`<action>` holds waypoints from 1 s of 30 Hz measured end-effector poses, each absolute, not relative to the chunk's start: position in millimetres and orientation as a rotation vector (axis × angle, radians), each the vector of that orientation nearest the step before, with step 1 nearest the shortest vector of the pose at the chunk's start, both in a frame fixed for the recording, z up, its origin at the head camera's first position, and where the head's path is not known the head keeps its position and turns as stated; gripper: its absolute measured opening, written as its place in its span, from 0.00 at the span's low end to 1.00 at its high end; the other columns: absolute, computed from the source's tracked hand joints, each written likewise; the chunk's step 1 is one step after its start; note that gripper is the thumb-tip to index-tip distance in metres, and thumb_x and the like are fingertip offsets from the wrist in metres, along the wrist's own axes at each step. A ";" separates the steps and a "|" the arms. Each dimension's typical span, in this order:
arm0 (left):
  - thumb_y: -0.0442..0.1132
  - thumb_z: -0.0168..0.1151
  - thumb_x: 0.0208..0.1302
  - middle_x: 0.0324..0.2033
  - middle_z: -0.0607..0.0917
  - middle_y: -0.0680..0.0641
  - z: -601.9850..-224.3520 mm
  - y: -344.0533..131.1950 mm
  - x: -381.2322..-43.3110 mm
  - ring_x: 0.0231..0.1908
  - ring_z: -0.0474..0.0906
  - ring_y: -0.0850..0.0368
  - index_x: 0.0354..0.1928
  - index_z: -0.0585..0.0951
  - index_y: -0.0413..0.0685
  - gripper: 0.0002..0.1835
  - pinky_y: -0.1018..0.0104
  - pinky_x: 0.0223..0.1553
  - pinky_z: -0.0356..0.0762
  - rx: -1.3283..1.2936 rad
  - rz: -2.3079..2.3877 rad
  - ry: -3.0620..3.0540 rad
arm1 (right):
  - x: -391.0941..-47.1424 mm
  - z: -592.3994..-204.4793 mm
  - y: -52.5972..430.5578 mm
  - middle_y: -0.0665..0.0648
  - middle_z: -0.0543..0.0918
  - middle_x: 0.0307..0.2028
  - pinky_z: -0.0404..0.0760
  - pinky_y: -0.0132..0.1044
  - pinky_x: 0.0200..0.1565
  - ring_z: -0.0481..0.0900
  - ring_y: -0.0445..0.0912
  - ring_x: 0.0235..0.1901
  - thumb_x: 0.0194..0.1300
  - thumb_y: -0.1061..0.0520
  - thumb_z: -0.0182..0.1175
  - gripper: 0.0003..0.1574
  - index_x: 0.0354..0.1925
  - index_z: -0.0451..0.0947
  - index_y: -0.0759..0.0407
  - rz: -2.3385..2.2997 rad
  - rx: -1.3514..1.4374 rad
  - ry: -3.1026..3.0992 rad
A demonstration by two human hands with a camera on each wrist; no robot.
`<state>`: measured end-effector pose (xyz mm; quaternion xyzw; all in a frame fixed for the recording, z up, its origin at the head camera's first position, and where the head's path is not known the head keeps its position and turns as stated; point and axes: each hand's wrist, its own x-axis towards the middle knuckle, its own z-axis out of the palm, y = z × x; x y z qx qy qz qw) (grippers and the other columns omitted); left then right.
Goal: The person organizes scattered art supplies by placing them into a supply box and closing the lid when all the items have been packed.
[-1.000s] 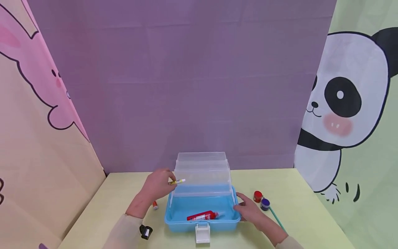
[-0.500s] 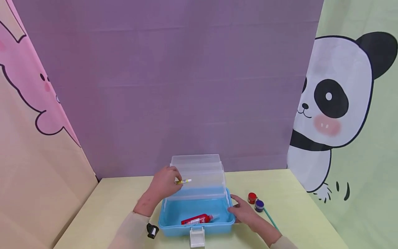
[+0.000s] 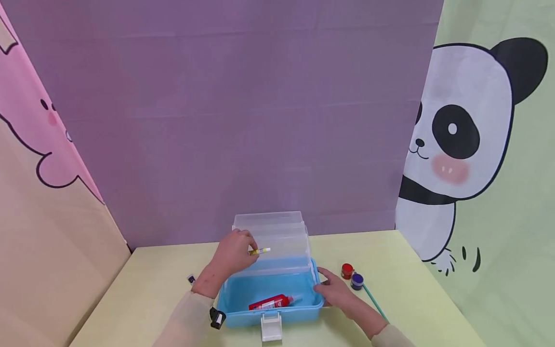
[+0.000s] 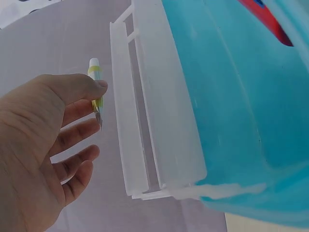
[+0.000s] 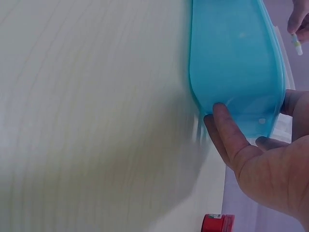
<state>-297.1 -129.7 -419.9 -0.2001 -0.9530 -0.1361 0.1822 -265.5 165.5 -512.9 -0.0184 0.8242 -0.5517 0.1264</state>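
My left hand [image 3: 235, 251] pinches a small yellow paint tube [image 3: 261, 251] between thumb and forefinger. It hovers in front of the raised clear lid [image 3: 277, 236] of a blue plastic box. In the left wrist view the white cap points up and the crimped metallic end down; the other fingers are half curled. My right hand [image 3: 336, 291] grips the right end of the blue box [image 3: 270, 318], thumb at the rim and fingers against the outer wall. Inside the box lies a red bottle [image 3: 270, 302] with a clear nozzle, on its side.
Right of the box stand a red paint pot [image 3: 347, 271] and a dark blue paint pot [image 3: 357, 281], beside a teal stick [image 3: 375, 303]. A small dark-and-white object [image 3: 191, 279] shows partly behind the left forearm. A purple cloth wall [image 3: 260, 120] backs the table.
My left hand has moved right with the paint tube, farther across the lid. The right hand keeps its grip on the box. The head view has shifted slightly.
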 end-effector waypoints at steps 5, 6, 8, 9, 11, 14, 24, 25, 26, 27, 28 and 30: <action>0.42 0.77 0.48 0.35 0.82 0.51 -422.0 -128.5 -297.8 0.38 0.73 0.55 0.29 0.88 0.50 0.08 0.66 0.33 0.80 -0.567 -0.414 -2.681 | -266.2 -512.6 165.9 0.65 0.78 0.46 0.85 0.46 0.36 0.81 0.52 0.38 0.65 0.57 0.61 0.41 0.72 0.58 0.62 -1.615 -0.081 2.391; 0.43 0.77 0.48 0.36 0.82 0.51 -422.2 -128.6 -298.0 0.38 0.74 0.55 0.31 0.88 0.51 0.08 0.66 0.34 0.80 -0.564 -0.416 -2.681 | -266.4 -512.4 166.0 0.65 0.78 0.46 0.85 0.46 0.36 0.81 0.52 0.38 0.65 0.57 0.61 0.41 0.72 0.58 0.62 -1.619 -0.088 2.386; 0.45 0.78 0.48 0.38 0.83 0.51 -422.3 -129.2 -298.1 0.41 0.75 0.54 0.34 0.88 0.51 0.12 0.63 0.36 0.82 -0.562 -0.417 -2.676 | -266.5 -511.7 165.8 0.65 0.78 0.46 0.85 0.46 0.36 0.81 0.52 0.38 0.64 0.57 0.61 0.42 0.72 0.57 0.62 -1.621 -0.095 2.380; 0.46 0.78 0.48 0.40 0.84 0.51 -422.5 -129.8 -298.2 0.42 0.76 0.54 0.36 0.88 0.51 0.13 0.63 0.37 0.82 -0.565 -0.412 -2.674 | -266.3 -511.2 165.7 0.65 0.78 0.46 0.85 0.46 0.36 0.81 0.52 0.38 0.64 0.57 0.61 0.42 0.72 0.57 0.62 -1.622 -0.093 2.380; 0.47 0.77 0.48 0.42 0.84 0.51 -422.0 -131.2 -298.1 0.44 0.77 0.52 0.40 0.88 0.51 0.16 0.61 0.39 0.82 -0.575 -0.416 -2.668 | -265.9 -511.0 165.4 0.65 0.78 0.46 0.85 0.46 0.36 0.81 0.52 0.38 0.64 0.58 0.61 0.42 0.72 0.57 0.62 -1.625 -0.083 2.380; 0.47 0.76 0.50 0.42 0.84 0.51 -421.3 -134.4 -297.1 0.44 0.79 0.52 0.41 0.88 0.51 0.16 0.59 0.42 0.82 -0.582 -0.423 -2.661 | -264.6 -511.5 165.3 0.65 0.78 0.45 0.85 0.46 0.36 0.81 0.52 0.38 0.65 0.58 0.61 0.41 0.72 0.57 0.62 -1.632 -0.063 2.383; 0.43 0.72 0.54 0.38 0.84 0.50 -418.3 -162.2 -286.7 0.43 0.80 0.50 0.36 0.88 0.50 0.08 0.57 0.37 0.83 -0.519 -0.429 -2.713 | -261.3 -510.5 162.9 0.66 0.77 0.47 0.85 0.46 0.36 0.81 0.53 0.39 0.65 0.58 0.61 0.41 0.71 0.58 0.63 -1.612 -0.063 2.395; 0.42 0.72 0.55 0.38 0.84 0.50 -418.0 -165.1 -285.5 0.43 0.80 0.50 0.36 0.88 0.50 0.08 0.57 0.37 0.83 -0.510 -0.430 -2.723 | -261.2 -509.5 163.4 0.66 0.77 0.47 0.85 0.47 0.37 0.81 0.53 0.39 0.65 0.58 0.61 0.41 0.71 0.58 0.63 -1.615 -0.066 2.393; 0.42 0.72 0.55 0.38 0.84 0.50 -418.2 -167.9 -284.5 0.43 0.79 0.50 0.35 0.88 0.50 0.07 0.58 0.37 0.83 -0.498 -0.429 -2.736 | -260.9 -508.6 163.8 0.66 0.77 0.47 0.85 0.47 0.37 0.81 0.53 0.39 0.65 0.57 0.61 0.41 0.71 0.58 0.63 -1.613 -0.066 2.394; 0.43 0.71 0.56 0.39 0.84 0.49 -418.2 -170.6 -283.2 0.44 0.79 0.49 0.36 0.88 0.51 0.07 0.57 0.37 0.83 -0.478 -0.437 -2.752 | -261.1 -508.4 164.3 0.66 0.77 0.47 0.85 0.47 0.37 0.81 0.53 0.39 0.65 0.57 0.61 0.41 0.71 0.58 0.63 -1.613 -0.066 2.394; 0.43 0.71 0.56 0.40 0.84 0.49 -418.5 -173.6 -281.9 0.45 0.79 0.49 0.36 0.88 0.51 0.07 0.57 0.38 0.83 -0.462 -0.443 -2.765 | -261.4 -508.9 164.9 0.67 0.77 0.47 0.85 0.47 0.37 0.81 0.53 0.40 0.65 0.58 0.61 0.41 0.71 0.58 0.63 -1.618 -0.067 2.392; 0.43 0.70 0.56 0.43 0.84 0.47 -418.9 -180.0 -279.7 0.47 0.78 0.47 0.36 0.87 0.51 0.07 0.55 0.39 0.83 -0.439 -0.439 -2.793 | -261.6 -510.3 165.5 0.67 0.77 0.47 0.85 0.47 0.37 0.81 0.53 0.39 0.65 0.57 0.61 0.41 0.72 0.58 0.63 -1.614 -0.065 2.393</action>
